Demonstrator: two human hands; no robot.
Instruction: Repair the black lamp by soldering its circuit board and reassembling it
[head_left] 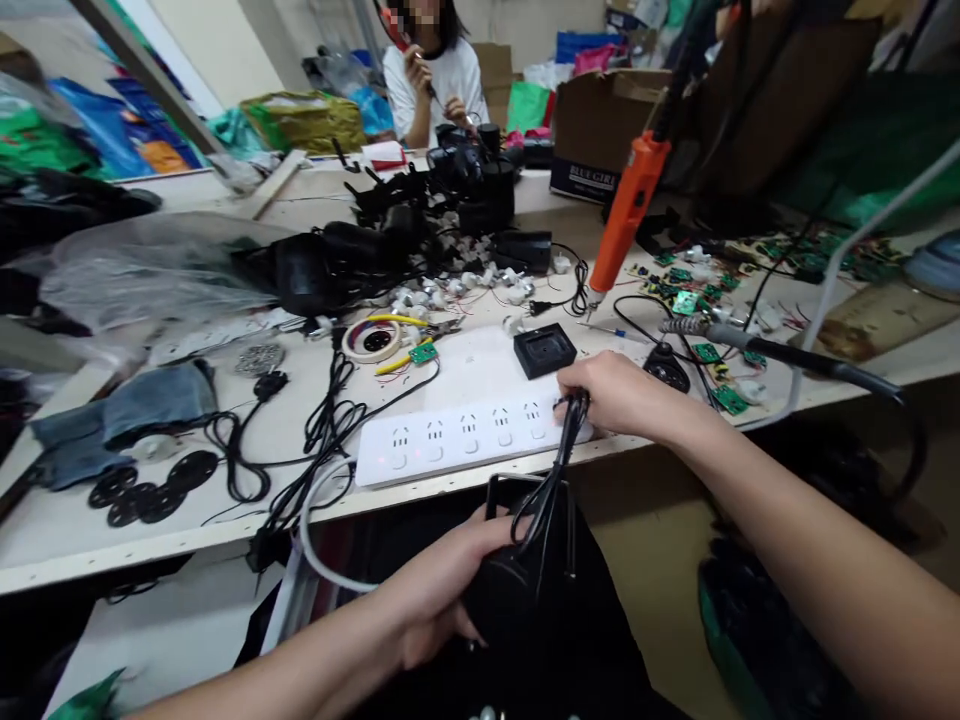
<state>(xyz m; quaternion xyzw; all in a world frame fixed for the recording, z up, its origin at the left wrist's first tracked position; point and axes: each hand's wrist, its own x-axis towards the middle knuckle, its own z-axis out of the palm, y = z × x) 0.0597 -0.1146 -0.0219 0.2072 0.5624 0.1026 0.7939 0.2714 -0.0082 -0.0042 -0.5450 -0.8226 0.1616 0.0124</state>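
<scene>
Black and rounded, a small appliance (501,598) sits cradled in the left hand (439,590), fingers curled round it below the bench edge. The right hand (611,392) pinches its plug at the end socket of a white power strip (457,440), the limp black cord (551,480) hanging between. Likely light and rigid, best held by the body. Clutter crowds the workbench (112,530); open room lies only in front.

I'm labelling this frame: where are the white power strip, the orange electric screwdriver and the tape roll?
white power strip (450,445), head view, middle of its top face.
orange electric screwdriver (626,215), head view, mid body.
tape roll (371,340), head view, its ring.
</scene>
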